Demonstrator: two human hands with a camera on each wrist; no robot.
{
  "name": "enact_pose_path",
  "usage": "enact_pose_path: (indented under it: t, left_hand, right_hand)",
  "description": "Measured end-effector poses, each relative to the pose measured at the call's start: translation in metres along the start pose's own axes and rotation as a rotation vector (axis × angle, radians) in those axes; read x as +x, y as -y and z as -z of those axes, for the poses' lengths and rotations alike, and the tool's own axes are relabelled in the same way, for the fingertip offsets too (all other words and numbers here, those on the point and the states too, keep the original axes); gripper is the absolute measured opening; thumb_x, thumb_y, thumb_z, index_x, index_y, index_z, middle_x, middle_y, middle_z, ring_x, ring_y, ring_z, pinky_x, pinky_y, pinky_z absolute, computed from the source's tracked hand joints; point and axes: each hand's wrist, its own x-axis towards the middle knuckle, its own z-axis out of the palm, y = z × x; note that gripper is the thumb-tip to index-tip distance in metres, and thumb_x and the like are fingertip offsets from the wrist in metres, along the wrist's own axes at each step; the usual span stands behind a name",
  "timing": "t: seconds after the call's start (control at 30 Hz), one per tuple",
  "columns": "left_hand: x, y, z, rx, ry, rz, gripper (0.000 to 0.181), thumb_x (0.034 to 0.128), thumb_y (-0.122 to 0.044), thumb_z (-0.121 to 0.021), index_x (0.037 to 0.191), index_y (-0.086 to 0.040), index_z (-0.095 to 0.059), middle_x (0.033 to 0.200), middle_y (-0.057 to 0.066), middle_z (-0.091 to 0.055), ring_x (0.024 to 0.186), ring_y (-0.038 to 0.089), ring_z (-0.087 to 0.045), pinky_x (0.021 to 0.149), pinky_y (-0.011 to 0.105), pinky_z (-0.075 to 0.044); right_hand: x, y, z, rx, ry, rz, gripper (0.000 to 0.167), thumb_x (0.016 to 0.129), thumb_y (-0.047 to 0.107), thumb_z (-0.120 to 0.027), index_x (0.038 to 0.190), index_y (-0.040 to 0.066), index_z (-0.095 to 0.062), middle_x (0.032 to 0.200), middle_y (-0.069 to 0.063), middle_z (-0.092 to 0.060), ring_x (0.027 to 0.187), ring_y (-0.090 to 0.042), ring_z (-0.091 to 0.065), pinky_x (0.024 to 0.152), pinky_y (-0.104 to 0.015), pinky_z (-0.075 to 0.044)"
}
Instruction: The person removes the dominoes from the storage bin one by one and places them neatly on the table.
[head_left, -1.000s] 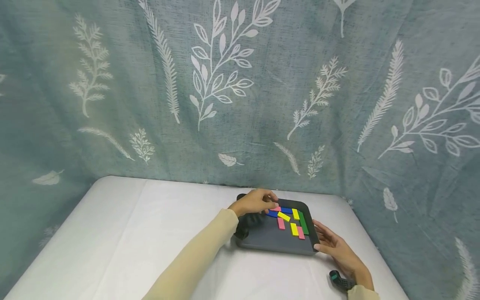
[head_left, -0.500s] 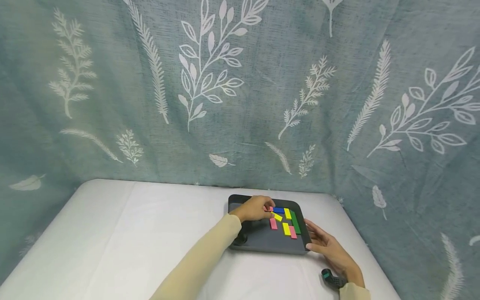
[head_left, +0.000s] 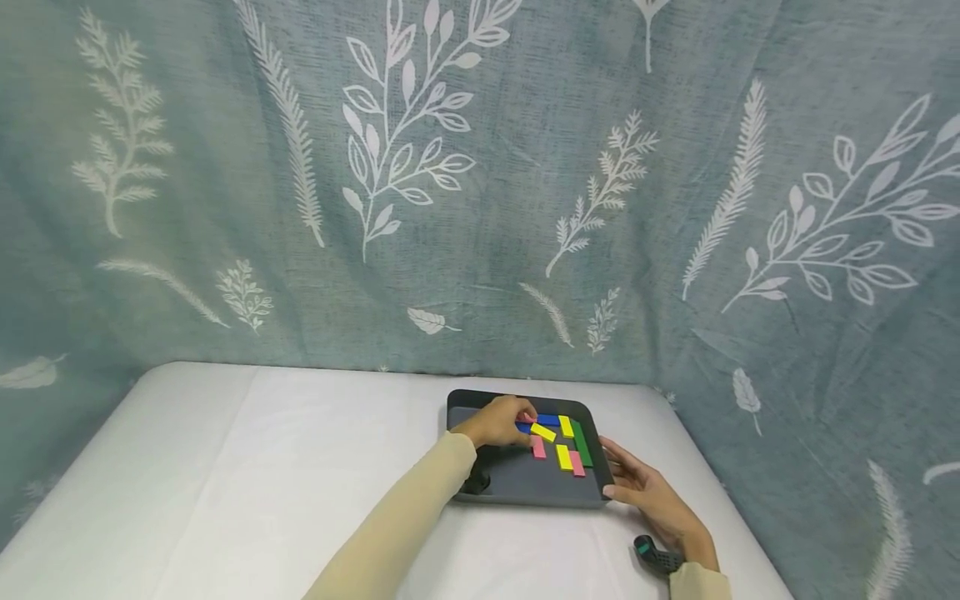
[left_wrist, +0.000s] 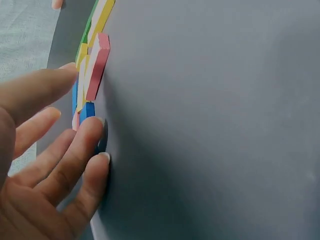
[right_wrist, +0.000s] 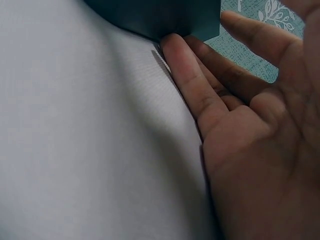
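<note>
In the head view a dark grey tray [head_left: 517,492] holds flat coloured blocks. My left hand [head_left: 497,421] is inside it, at the back-left end of the blocks. Its fingertips are beside a pink block [head_left: 528,418] and a blue block [head_left: 522,427]. A tilted yellow block [head_left: 543,432] and another pink block [head_left: 537,447] lie close by. In the left wrist view the fingers [left_wrist: 92,131] touch or nearly touch a blue block [left_wrist: 87,111], with no block plainly pinched. My right hand [head_left: 651,493] rests at the tray's front-right corner, fingers loosely extended against its wall.
A green strip [head_left: 581,443] lies along the tray's right wall, near more yellow [head_left: 564,457] and pink blocks [head_left: 577,463]. The tray stands on a white-covered table [head_left: 300,467]. Behind hangs a leaf-patterned teal cloth [head_left: 450,208]. A dark device [head_left: 657,555] is at the right wrist.
The head view has shifted, so the scene sits further left. My left hand has come down and slightly nearer over the blocks. Visible blocks keep their places; the right hand stays at the tray.
</note>
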Motion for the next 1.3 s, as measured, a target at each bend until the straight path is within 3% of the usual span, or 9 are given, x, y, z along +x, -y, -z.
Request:
enact_pose_path:
  t: [0.17, 0.43, 0.6, 0.67, 0.77, 0.97, 1.2, 1.3]
  left_hand:
    - [-0.001, 0.004, 0.000, 0.040, -0.008, 0.020, 0.042, 0.0817, -0.016, -0.090, 0.119, -0.007, -0.073, 0.108, 0.005, -0.068, 0.101, 0.016, -0.061, 0.092, 0.029, -0.051]
    - [-0.009, 0.005, 0.007, 0.074, -0.004, 0.025, 0.040, 0.0824, -0.015, -0.089, 0.119, -0.008, -0.073, 0.114, 0.004, -0.071, 0.106, 0.017, -0.065, 0.092, 0.030, -0.052]
    - [-0.013, 0.003, 0.011, 0.135, -0.018, 0.076, 0.039, 0.0825, -0.022, -0.090, 0.116, -0.010, -0.074, 0.104, 0.000, -0.070, 0.090, 0.013, -0.064, 0.082, 0.030, -0.054]
    - [-0.014, 0.004, 0.012, 0.137, -0.010, 0.099, 0.043, 0.0823, -0.029, -0.090, 0.118, -0.011, -0.073, 0.108, 0.000, -0.071, 0.095, 0.014, -0.065, 0.084, 0.032, -0.054]
    - [-0.016, 0.005, 0.011, 0.087, 0.022, 0.110, 0.053, 0.0801, -0.034, -0.091, 0.124, -0.011, -0.071, 0.113, -0.001, -0.072, 0.100, 0.015, -0.066, 0.088, 0.033, -0.053]
    - [-0.019, 0.006, 0.014, -0.097, 0.117, 0.104, 0.057, 0.0826, -0.012, -0.089, 0.134, -0.006, -0.065, 0.079, 0.000, -0.073, 0.075, 0.012, -0.068, 0.075, 0.027, -0.053]
    - [-0.022, 0.008, 0.015, -0.106, 0.132, 0.118, 0.055, 0.0867, -0.010, -0.085, 0.138, -0.008, -0.063, 0.074, -0.002, -0.070, 0.069, 0.010, -0.063, 0.070, 0.025, -0.050]
    - [-0.023, 0.010, 0.015, -0.098, 0.133, 0.130, 0.048, 0.0876, -0.013, -0.084, 0.132, -0.010, -0.067, 0.074, -0.001, -0.069, 0.067, 0.010, -0.061, 0.071, 0.025, -0.048]
  right_hand:
    - [0.002, 0.002, -0.003, -0.013, 0.023, 0.016, 0.084, 0.092, 0.013, -0.079, 0.162, 0.025, -0.034, 0.161, -0.016, -0.034, 0.133, -0.031, -0.050, 0.099, -0.034, -0.051]
    - [0.001, 0.002, -0.001, -0.019, 0.023, 0.020, 0.085, 0.092, 0.013, -0.079, 0.162, 0.025, -0.033, 0.161, -0.016, -0.034, 0.133, -0.030, -0.050, 0.099, -0.032, -0.050]
    - [-0.001, 0.000, 0.002, -0.003, 0.002, 0.014, 0.083, 0.092, 0.013, -0.079, 0.161, 0.026, -0.035, 0.159, -0.014, -0.038, 0.132, -0.031, -0.050, 0.099, -0.033, -0.051]
    - [-0.001, -0.001, 0.003, -0.006, -0.007, 0.015, 0.082, 0.092, 0.013, -0.079, 0.161, 0.027, -0.036, 0.158, -0.014, -0.039, 0.132, -0.032, -0.051, 0.099, -0.033, -0.051]
    - [-0.001, -0.003, 0.003, -0.006, -0.014, 0.017, 0.081, 0.092, 0.014, -0.079, 0.161, 0.027, -0.037, 0.158, -0.014, -0.039, 0.131, -0.031, -0.051, 0.098, -0.032, -0.051]
    - [0.000, -0.004, 0.003, 0.001, -0.008, 0.022, 0.081, 0.093, 0.013, -0.078, 0.161, 0.027, -0.037, 0.158, -0.014, -0.039, 0.132, -0.032, -0.051, 0.098, -0.032, -0.051]
    - [0.001, -0.002, 0.002, 0.004, -0.001, 0.027, 0.082, 0.092, 0.012, -0.079, 0.161, 0.025, -0.037, 0.159, -0.015, -0.038, 0.133, -0.032, -0.050, 0.098, -0.033, -0.051]
    - [0.001, -0.002, 0.001, 0.010, 0.003, 0.027, 0.082, 0.091, 0.010, -0.079, 0.161, 0.025, -0.037, 0.159, -0.014, -0.038, 0.134, -0.032, -0.049, 0.099, -0.034, -0.051]
